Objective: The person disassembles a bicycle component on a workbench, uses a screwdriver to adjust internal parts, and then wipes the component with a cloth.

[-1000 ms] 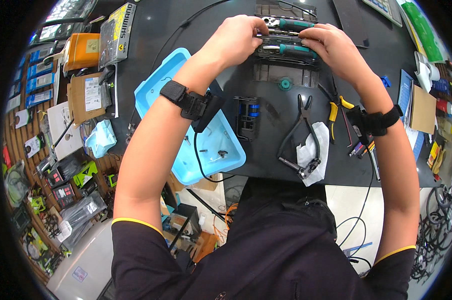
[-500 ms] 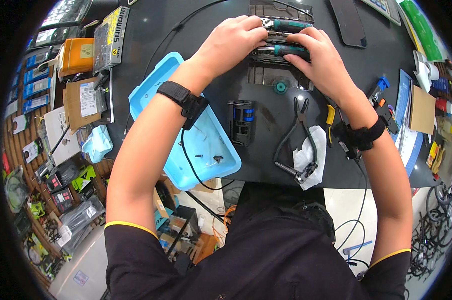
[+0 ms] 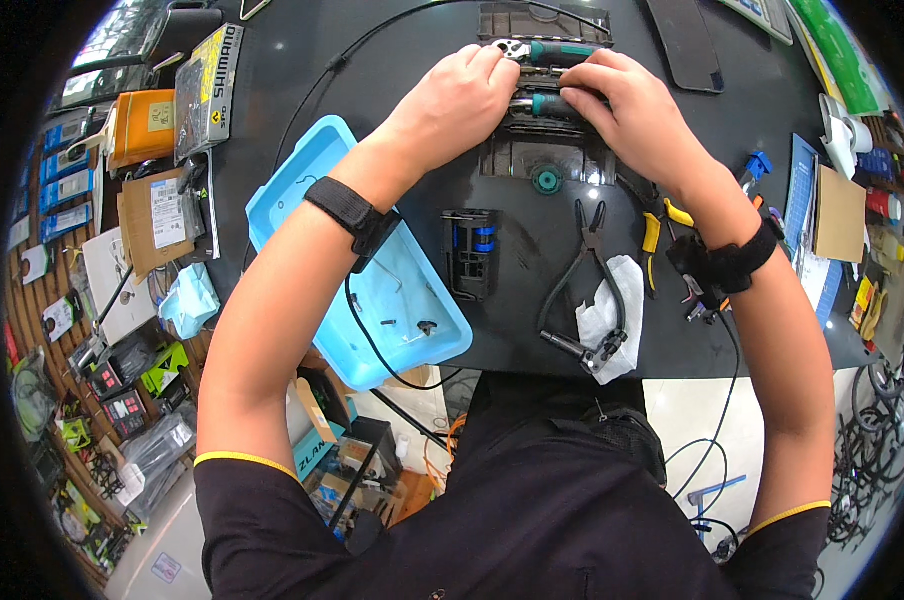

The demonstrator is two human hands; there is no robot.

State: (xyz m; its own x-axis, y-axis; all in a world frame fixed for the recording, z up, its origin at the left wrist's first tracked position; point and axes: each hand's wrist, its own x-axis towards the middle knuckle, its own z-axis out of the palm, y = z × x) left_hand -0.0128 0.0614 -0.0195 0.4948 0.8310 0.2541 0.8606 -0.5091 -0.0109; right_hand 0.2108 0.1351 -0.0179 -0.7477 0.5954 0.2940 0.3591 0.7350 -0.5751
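An open dark translucent tool case lies at the far middle of the table. In it are a ratchet wrench with a teal and black grip and, nearer, a second tool with a teal and black handle. My left hand is closed at the left end of these tools, by the ratchet head; whatever its fingertips hold is hidden. My right hand reaches over the right side of the case, thumb and fingers bent together between the two handles. What they pinch cannot be made out. A round teal knob sits in the case's near half.
Under my left forearm stands a light blue tray with small parts. A black tool holder, pliers-like cutters and a white cloth lie nearer me. Yellow-handled pliers rest by my right wrist. Boxes line the left.
The view has shifted a little, so the table things appear slightly left and lower. My right thumb has moved up toward the index finger. My left hand stays at the case's left end.
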